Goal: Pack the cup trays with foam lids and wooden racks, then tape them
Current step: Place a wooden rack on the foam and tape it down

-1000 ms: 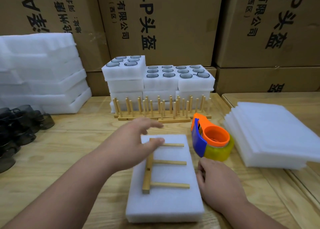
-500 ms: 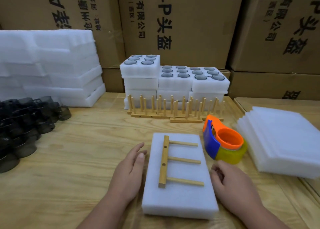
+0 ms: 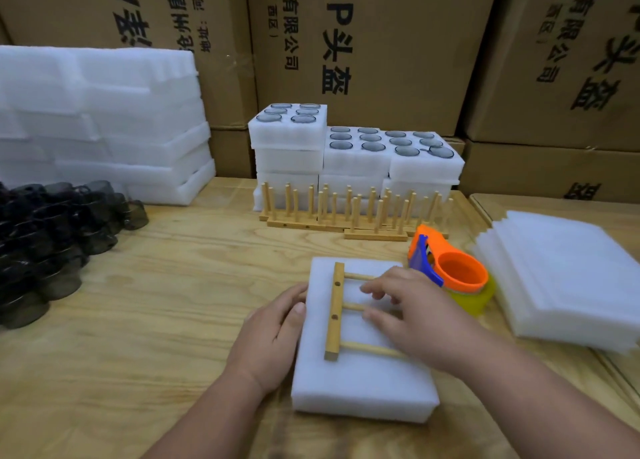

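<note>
A white foam-covered cup tray (image 3: 360,386) lies on the wooden table in front of me. A wooden rack (image 3: 335,316) lies flat on top of it, with its bar on the left and three pegs pointing right. My left hand (image 3: 273,337) presses against the tray's left side, thumb at the top edge. My right hand (image 3: 415,313) rests over the pegs with fingers spread, fingertips touching the upper two. It hides the peg ends. The orange and blue tape dispenser (image 3: 453,278) with yellow tape sits just right of the tray.
A stack of thin foam lids (image 3: 568,278) lies at the right. Stacked cup trays (image 3: 356,153) stand at the back with upright wooden racks (image 3: 346,212) in front. Dark cups (image 3: 52,236) crowd the left edge, below a foam pile (image 3: 104,122). Cardboard boxes (image 3: 381,42) wall the back.
My left hand came off the rack and moved to the tray's left side. My right hand moved from the table beside the tray up onto the rack's pegs.
</note>
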`<state>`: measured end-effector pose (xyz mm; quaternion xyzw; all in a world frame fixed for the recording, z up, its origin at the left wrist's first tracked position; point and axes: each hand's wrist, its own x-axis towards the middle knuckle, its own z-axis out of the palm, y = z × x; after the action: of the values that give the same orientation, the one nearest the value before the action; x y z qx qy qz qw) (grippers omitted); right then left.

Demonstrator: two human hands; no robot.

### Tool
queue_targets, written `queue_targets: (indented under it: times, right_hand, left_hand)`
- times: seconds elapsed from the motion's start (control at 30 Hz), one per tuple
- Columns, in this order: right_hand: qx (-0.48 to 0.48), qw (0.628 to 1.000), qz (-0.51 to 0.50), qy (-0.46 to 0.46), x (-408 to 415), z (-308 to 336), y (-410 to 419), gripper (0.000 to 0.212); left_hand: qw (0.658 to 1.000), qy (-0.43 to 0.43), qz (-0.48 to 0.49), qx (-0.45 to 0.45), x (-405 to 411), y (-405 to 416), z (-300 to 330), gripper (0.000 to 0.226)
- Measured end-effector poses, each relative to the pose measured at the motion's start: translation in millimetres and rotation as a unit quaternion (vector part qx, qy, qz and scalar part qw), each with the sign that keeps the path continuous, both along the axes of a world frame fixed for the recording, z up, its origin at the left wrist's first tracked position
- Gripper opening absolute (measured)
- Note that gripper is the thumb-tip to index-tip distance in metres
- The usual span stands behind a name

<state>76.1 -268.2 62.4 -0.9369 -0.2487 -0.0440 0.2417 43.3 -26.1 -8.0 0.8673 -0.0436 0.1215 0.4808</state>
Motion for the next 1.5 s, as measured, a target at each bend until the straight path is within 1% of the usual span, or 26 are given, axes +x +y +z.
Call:
queue_targets:
  times: [0.13,0.27,0.33,0.4,0.43,0.5,0.53,0.6,0.63,0.67,0.73,0.77,0.93,1.13,1.2,1.27,1.3,1.37,1.4,1.43,1.5]
  right_hand:
    - [0.002,1.000,-0.001,0.000,3,-1,0,0.019]
    - [0.003,1.000,0.005,-0.004,2,-2,-2,0.018]
    - [0.019,1.000,0.007,0.011,5,0,-5,0.014]
    - [0.062,0.998,-0.019,0.018,12,6,-12,0.009]
    - [0.082,0.996,-0.046,0.010,17,10,-17,0.011]
    - [0.094,0.990,-0.102,-0.005,25,18,-28,0.014]
    - [0.090,0.989,-0.115,-0.006,26,19,-31,0.013]
    - [0.076,0.993,-0.095,0.007,24,18,-31,0.008]
    - [0.065,0.995,-0.069,0.023,21,16,-28,0.004]
    - [0.048,0.997,-0.037,0.038,17,13,-25,0.005]
    - [-0.004,0.998,0.016,0.057,13,7,-17,0.023]
    - [-0.024,0.998,0.024,0.058,13,5,-14,0.027]
    - [-0.032,0.998,0.021,0.048,18,6,-10,0.021]
    - [-0.031,0.997,0.027,0.059,15,4,-12,0.023]
    - [-0.009,0.997,0.030,0.070,14,6,-15,0.024]
    - [0.025,0.997,0.004,0.068,18,9,-22,0.025]
    - [0.039,0.998,-0.026,0.049,22,11,-25,0.023]
    - [0.044,0.992,-0.120,-0.012,34,13,-35,0.017]
    - [0.031,0.983,-0.180,-0.028,40,14,-41,0.018]
    - [0.004,0.971,-0.238,-0.022,46,15,-47,0.022]
    - [-0.067,0.949,-0.308,0.033,57,12,-58,0.037]
  left_hand:
    - [1.000,-0.004,0.005,0.004,1,1,-3,0.040]
    - [1.000,-0.009,0.011,0.002,4,1,-5,0.040]
    - [1.000,-0.008,0.011,0.000,5,1,-6,0.042]
    - [1.000,-0.010,0.004,0.000,5,2,-8,0.043]
    - [1.000,-0.010,-0.001,-0.002,5,2,-8,0.044]
    - [1.000,-0.013,-0.015,-0.010,5,2,-8,0.045]
    - [0.999,-0.017,-0.023,-0.015,4,2,-8,0.046]
    - [0.999,-0.023,-0.033,-0.021,3,3,-8,0.047]
    - [0.999,-0.024,-0.036,-0.022,3,3,-7,0.048]
    - [0.999,-0.023,-0.038,-0.022,3,3,-7,0.049]
    - [0.999,-0.020,-0.040,-0.021,4,3,-7,0.049]
    - [0.999,-0.020,-0.040,-0.018,3,4,-7,0.050]
    - [0.999,-0.018,-0.036,-0.015,2,4,-6,0.047]
    - [0.999,-0.010,-0.032,-0.017,2,4,-6,0.046]
    - [0.999,-0.011,-0.034,-0.017,2,5,-7,0.045]
    - [0.999,-0.015,-0.038,-0.017,3,5,-9,0.046]
    - [0.999,-0.017,-0.040,-0.021,4,6,-10,0.046]
    - [0.998,-0.013,-0.044,-0.041,5,7,-13,0.048]
    - [0.997,-0.010,-0.045,-0.055,5,7,-13,0.047]
    - [0.996,-0.008,-0.044,-0.071,4,6,-13,0.046]
    - [0.993,-0.005,-0.033,-0.111,3,4,-11,0.044]
